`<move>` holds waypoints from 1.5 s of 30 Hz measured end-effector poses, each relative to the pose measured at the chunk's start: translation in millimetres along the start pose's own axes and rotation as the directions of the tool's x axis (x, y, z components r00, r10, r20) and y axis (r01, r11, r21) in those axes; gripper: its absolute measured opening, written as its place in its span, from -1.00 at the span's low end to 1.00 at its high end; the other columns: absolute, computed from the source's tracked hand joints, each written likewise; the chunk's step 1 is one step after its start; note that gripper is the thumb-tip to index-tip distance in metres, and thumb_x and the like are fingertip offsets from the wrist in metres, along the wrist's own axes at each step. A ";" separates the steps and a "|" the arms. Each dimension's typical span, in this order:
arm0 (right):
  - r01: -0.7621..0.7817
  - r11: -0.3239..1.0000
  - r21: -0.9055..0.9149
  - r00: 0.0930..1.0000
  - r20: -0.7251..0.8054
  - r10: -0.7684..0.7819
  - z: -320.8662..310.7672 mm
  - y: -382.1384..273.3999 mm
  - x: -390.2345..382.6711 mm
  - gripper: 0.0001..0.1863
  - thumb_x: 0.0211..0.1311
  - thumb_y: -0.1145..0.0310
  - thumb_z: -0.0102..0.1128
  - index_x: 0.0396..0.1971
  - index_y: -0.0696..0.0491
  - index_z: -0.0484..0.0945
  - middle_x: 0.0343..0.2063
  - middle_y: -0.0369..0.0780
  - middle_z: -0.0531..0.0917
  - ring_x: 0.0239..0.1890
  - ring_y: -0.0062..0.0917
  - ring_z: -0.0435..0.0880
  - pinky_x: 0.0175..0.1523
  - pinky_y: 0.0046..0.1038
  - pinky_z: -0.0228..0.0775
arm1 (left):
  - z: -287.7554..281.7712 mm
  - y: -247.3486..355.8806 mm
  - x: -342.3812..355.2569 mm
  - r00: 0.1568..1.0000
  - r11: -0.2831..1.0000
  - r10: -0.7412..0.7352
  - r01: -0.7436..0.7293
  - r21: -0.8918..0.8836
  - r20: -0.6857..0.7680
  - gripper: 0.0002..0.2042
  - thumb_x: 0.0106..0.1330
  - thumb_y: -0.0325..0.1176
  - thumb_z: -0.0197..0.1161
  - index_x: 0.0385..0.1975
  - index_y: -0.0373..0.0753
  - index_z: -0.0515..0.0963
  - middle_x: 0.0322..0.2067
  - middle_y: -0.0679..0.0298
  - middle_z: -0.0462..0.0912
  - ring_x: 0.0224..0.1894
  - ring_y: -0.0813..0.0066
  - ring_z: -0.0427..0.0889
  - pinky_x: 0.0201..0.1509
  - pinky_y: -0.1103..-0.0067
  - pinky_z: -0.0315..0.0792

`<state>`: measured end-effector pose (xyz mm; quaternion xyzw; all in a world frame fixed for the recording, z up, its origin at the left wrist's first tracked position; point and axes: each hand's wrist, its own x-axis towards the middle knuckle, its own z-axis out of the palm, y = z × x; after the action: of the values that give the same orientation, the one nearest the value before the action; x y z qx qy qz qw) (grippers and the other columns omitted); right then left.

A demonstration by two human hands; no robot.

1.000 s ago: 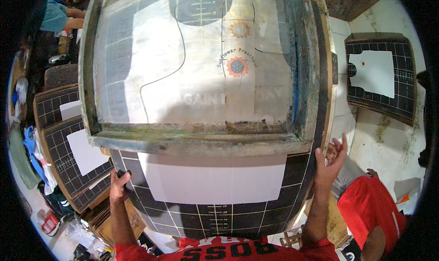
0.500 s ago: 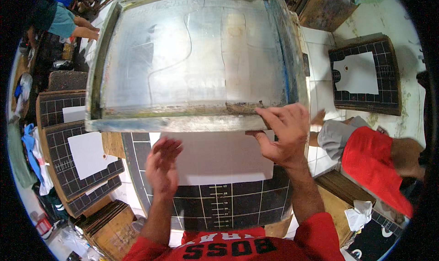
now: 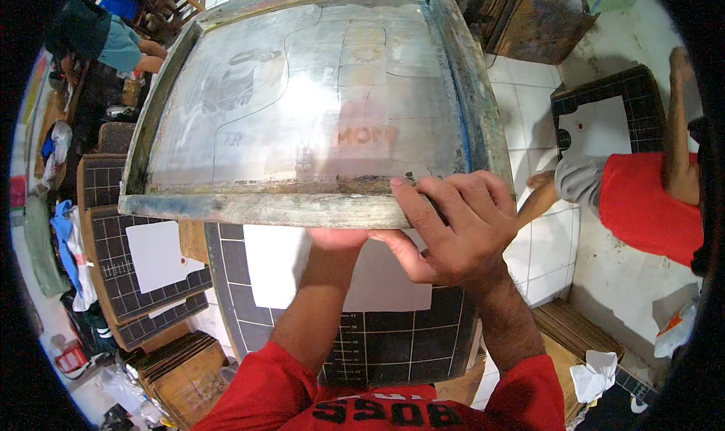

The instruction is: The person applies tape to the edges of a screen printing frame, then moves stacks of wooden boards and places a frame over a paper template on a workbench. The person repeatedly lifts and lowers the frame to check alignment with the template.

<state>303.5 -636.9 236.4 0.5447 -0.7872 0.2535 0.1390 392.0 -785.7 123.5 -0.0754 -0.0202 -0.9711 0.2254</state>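
Note:
A wooden screen-printing frame (image 3: pixel 264 208) with a pale, translucent mesh (image 3: pixel 294 114) is raised at its near side, in front of me. My right hand (image 3: pixel 464 227) grips the right part of its near rail, fingers over the top and thumb below. My left hand (image 3: pixel 337 239) reaches beneath that rail; its fingers are hidden behind the wood. Under the frame, a white sheet (image 3: pixel 389 284) lies on a black board with a white grid (image 3: pixel 370 355). Faint outlines and dark and reddish markings show on the mesh.
At left stand gridded boards (image 3: pixel 113 276) with a white cut piece (image 3: pixel 155 257). Another gridded board (image 3: pixel 646 110) leans at right, near a person in red (image 3: pixel 642 200). Stacked brown boards (image 3: pixel 177 363) sit lower left. A person in teal shorts (image 3: pixel 121 46) is far left.
My left hand has moved right and forward, under the near rail. The frame has shifted slightly left, and markings on the mesh show more plainly. The person at right has moved.

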 end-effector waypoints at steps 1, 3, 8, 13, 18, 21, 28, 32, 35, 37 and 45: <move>0.009 1.000 -0.005 1.000 -0.024 -0.009 0.2 0.6 0.1 -0.46 -0.10 -0.02 0.48 -0.13 -0.02 0.68 -0.31 -0.32 0.62 -0.25 -0.45 0.60 -0.05 -0.28 0.39 | 9.8 -1.7 -5.1 0.999 1.000 0.014 -0.013 0.024 -0.040 -0.33 0.53 0.14 -0.21 0.39 -0.30 0.24 0.38 0.04 0.31 0.41 0.12 0.29 0.49 0.18 0.13; 0.026 1.000 -0.013 0.999 -0.045 -0.026 0.3 1.0 3.0 -0.47 -0.11 -0.02 0.48 -0.14 -0.02 0.68 -0.33 -0.32 0.60 -0.26 -0.44 0.60 -0.05 -0.28 0.39 | 27.3 -6.1 -13.6 0.996 0.998 0.050 -0.048 0.036 -0.071 -0.32 0.52 0.15 -0.22 0.40 -0.30 0.23 0.38 0.03 0.31 0.41 0.12 0.29 0.49 0.18 0.13; 0.060 0.998 -0.031 0.993 -0.096 -0.063 -16.8 0.2 25.9 -0.48 -0.13 -0.05 0.54 -0.22 -0.01 0.70 -0.45 -0.33 0.63 -0.40 -0.46 0.58 -0.21 -0.36 0.37 | 46.0 0.9 -37.9 0.977 0.984 -0.020 0.057 0.170 -0.212 -0.34 0.56 0.13 -0.27 0.35 -0.32 0.32 0.30 0.01 0.42 0.35 0.06 0.39 0.48 0.16 0.16; 0.196 0.963 -0.186 0.951 -0.205 -0.233 -62.2 17.3 89.6 -0.59 -0.02 0.00 0.54 -0.33 0.00 0.69 -0.60 -0.31 0.62 -0.56 -0.51 0.59 -0.42 -0.44 0.36 | 52.6 76.6 -162.4 0.877 -0.131 0.375 0.370 0.920 -0.300 -0.44 0.52 -0.06 0.04 0.31 -0.41 0.35 0.21 -0.06 0.51 0.26 0.01 0.47 0.44 0.17 0.20; 0.210 0.837 -0.505 0.779 -0.431 -0.455 -103.5 32.9 190.9 -0.43 0.40 -0.18 0.03 -0.59 -0.02 0.66 -0.80 -0.42 0.46 -0.78 -0.76 0.32 -0.65 -0.62 0.20 | 53.5 174.0 -325.3 0.751 -0.753 0.658 0.655 0.058 0.051 -0.35 0.25 -0.09 0.43 0.15 -0.51 0.45 0.10 -0.22 0.54 0.20 -0.07 0.51 0.32 0.21 0.34; -0.073 0.977 -0.202 0.996 -0.059 0.063 -148.9 30.5 233.1 -0.34 0.42 -0.29 -0.08 -0.51 -0.04 0.71 -0.79 -0.43 0.44 -0.75 -0.80 0.29 -0.64 -0.66 0.14 | 65.4 211.9 -381.1 0.482 -0.419 0.735 0.876 0.239 -0.476 -0.24 0.09 0.10 0.52 0.00 -0.54 0.50 -0.16 -0.22 0.65 -0.05 -0.11 0.64 0.07 0.21 0.48; -0.140 0.961 -0.240 0.981 -0.166 0.101 -156.8 36.8 279.7 -0.16 0.25 -0.51 -0.12 -0.70 0.00 0.67 -0.74 -0.29 0.53 -0.63 -0.52 0.52 -0.38 -0.33 0.32 | 65.0 218.1 -397.0 0.552 -0.470 0.763 0.831 0.296 -0.337 -0.33 0.07 0.05 0.56 -0.16 -0.42 0.41 -0.30 0.05 0.54 -0.24 0.23 0.50 -0.10 0.36 0.43; -0.180 0.953 -0.245 0.981 -0.118 0.155 -157.0 58.3 298.0 -0.14 0.24 -0.51 -0.11 -0.77 0.04 0.58 -0.75 -0.25 0.50 -0.60 -0.45 0.52 -0.33 -0.28 0.32 | 65.8 213.6 -397.4 0.585 -0.471 0.759 0.796 0.380 -0.284 -0.26 0.01 0.11 0.58 -0.12 -0.45 0.41 -0.31 -0.06 0.58 -0.23 0.07 0.57 -0.04 0.27 0.46; -0.180 0.956 -0.232 0.979 -0.135 0.152 -158.7 62.7 307.3 -0.13 0.23 -0.52 -0.10 -0.82 0.04 0.49 -0.76 -0.27 0.47 -0.61 -0.46 0.49 -0.35 -0.28 0.29 | 63.5 218.8 -398.2 0.535 -0.417 0.759 0.838 0.353 -0.372 -0.25 0.00 0.12 0.58 -0.10 -0.44 0.42 -0.29 -0.04 0.58 -0.19 0.07 0.57 -0.02 0.29 0.46; -0.164 0.961 -0.221 0.981 -0.136 0.136 -159.4 59.1 312.1 -0.13 0.21 -0.54 -0.10 -0.82 0.03 0.48 -0.76 -0.28 0.46 -0.61 -0.47 0.49 -0.35 -0.27 0.29 | 59.1 221.9 -399.1 0.524 -0.397 0.758 0.843 0.363 -0.387 -0.24 -0.01 0.13 0.58 -0.09 -0.43 0.42 -0.27 -0.04 0.58 -0.18 0.07 0.56 0.01 0.29 0.45; -0.168 0.950 -0.264 0.977 -0.175 0.124 -162.7 55.5 328.7 -0.12 0.19 -0.54 -0.06 -0.82 0.05 0.51 -0.76 -0.24 0.50 -0.63 -0.44 0.50 -0.35 -0.27 0.34 | 57.5 215.9 -398.2 0.491 -0.369 0.786 0.860 0.353 -0.376 -0.21 -0.01 0.16 0.56 -0.09 -0.48 0.43 -0.23 -0.08 0.58 -0.13 0.03 0.55 0.07 0.25 0.42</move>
<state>121.8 -790.6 520.9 0.4383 -0.8398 0.1922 0.2563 848.2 -802.2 119.6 0.6526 -0.6984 -0.2877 0.0604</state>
